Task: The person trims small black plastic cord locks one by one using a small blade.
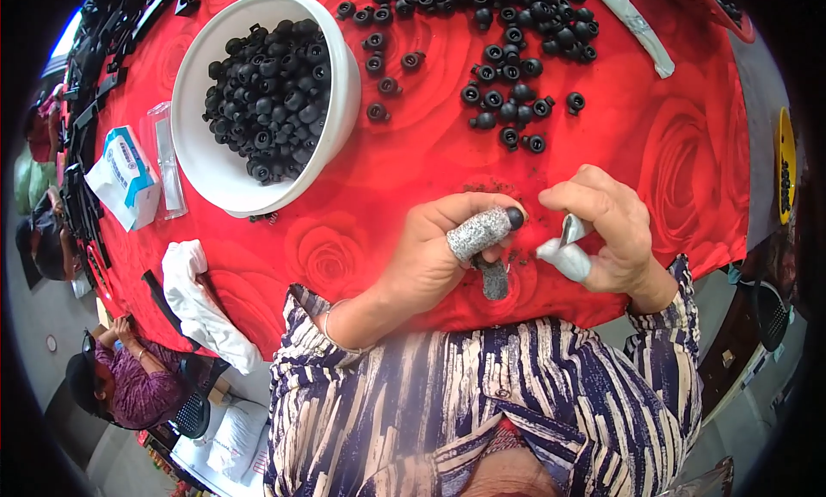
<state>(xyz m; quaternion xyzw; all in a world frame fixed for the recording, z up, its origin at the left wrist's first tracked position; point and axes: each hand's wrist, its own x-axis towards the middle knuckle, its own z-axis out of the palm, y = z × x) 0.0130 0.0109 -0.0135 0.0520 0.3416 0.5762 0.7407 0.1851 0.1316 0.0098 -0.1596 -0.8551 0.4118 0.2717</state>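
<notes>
My left hand [428, 249] is closed around a small round black plastic part [515, 217], pinched at its fingertips. A speckled grey finger cover [478, 233] wraps one of its digits, and another grey cover shows below. Close by on the right, my right hand [607, 230] is curled, with a white wrapping [568, 260] on its thumb. Between its thumb and fingers shows a thin dark-edged sliver [571, 228], whose kind I cannot make out. The two hands are a short gap apart, above the table's near edge.
A white bowl [348, 110] full of black parts stands at the left back on the red rose-patterned cloth [680, 170]. Loose black parts [512, 71] spread across the back. A tissue pack [129, 179] and white cloth sleeve [202, 308] lie left. Another person [151, 376] sits lower left.
</notes>
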